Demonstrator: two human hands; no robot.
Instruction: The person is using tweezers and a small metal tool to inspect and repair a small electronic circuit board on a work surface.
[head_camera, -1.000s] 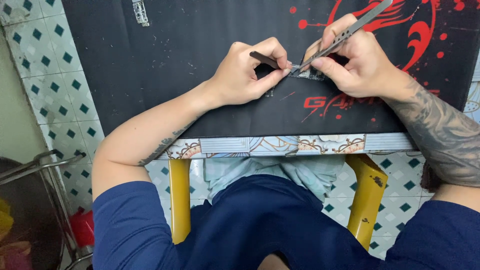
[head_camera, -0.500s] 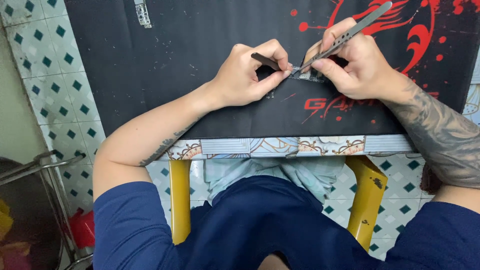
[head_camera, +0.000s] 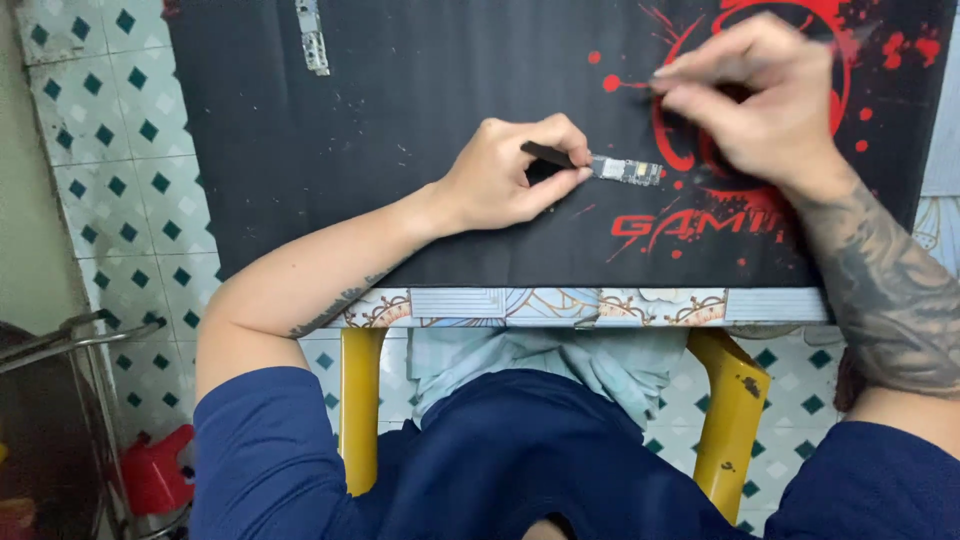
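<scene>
A small narrow circuit board (head_camera: 627, 170) lies on the black mat with red graphics (head_camera: 380, 150). My left hand (head_camera: 505, 180) grips a dark thin tool (head_camera: 548, 154) whose tip rests on the board's left end. My right hand (head_camera: 765, 95) hovers blurred above and to the right of the board, apart from it. Its fingers are pinched together on slim metal tweezers, which are mostly hidden by the fingers.
A second small board strip (head_camera: 313, 35) lies at the mat's far left. The table's patterned front edge (head_camera: 560, 305) runs below my arms. Yellow legs (head_camera: 358, 400) stand under it, with a red stool (head_camera: 155, 470) and a metal rack (head_camera: 60, 335) at the left on the tiled floor.
My right hand has lifted off the board and moved up and to the right. My left hand still holds the dark tool on the board.
</scene>
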